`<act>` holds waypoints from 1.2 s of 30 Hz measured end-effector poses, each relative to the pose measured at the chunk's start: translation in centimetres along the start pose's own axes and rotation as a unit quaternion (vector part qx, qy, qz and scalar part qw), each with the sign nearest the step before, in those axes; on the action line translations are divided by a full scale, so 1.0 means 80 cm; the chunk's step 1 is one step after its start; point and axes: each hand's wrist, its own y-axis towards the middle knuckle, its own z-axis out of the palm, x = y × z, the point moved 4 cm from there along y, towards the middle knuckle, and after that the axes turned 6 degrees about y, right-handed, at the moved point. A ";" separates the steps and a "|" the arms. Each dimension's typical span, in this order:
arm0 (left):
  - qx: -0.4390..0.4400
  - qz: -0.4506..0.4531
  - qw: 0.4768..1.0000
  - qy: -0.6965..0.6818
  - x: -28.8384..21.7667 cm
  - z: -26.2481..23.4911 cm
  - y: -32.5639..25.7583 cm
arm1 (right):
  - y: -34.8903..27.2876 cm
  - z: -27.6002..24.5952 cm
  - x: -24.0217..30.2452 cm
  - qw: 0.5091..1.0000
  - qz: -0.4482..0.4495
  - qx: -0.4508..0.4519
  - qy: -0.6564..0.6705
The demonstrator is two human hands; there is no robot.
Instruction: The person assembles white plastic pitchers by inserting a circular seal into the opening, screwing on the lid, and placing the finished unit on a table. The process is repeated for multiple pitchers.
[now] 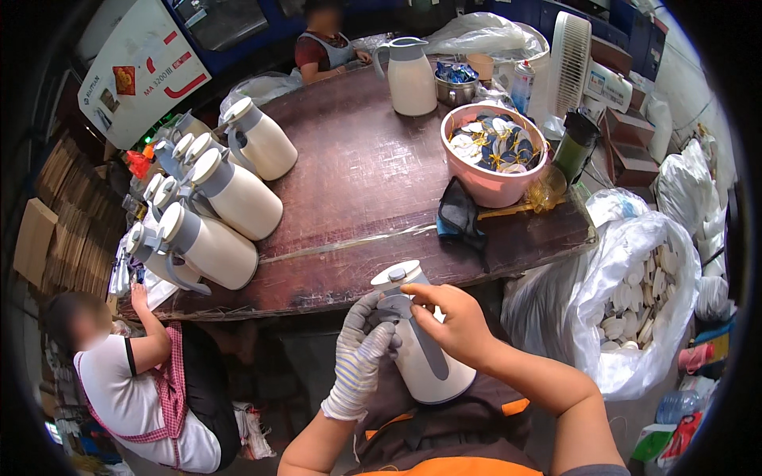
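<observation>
A cream jug (441, 386) with a white lid and a grey handle leans on my lap, its top toward the table edge. My left hand (357, 357), in a striped knit glove with grey fingertips, is curled around the grey upper part of the handle below the lid. On the other side, my bare right hand (452, 321) has thumb and index finger pinched close to that same part. Whatever lies between those fingertips is too small or hidden to make out.
Several similar jugs (238, 194) stand at the table's left, and another lidless jug (413, 83) at the back. A pink bucket (484, 181) of small discs sits right, beside a dark pouch (460, 218). A sack (579, 317) of white parts stands right; a co-worker (151, 389) sits left.
</observation>
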 end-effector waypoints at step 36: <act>0.134 -0.189 0.970 -0.069 0.028 0.010 -0.003 | -0.042 0.037 -0.034 0.854 0.253 -0.092 0.445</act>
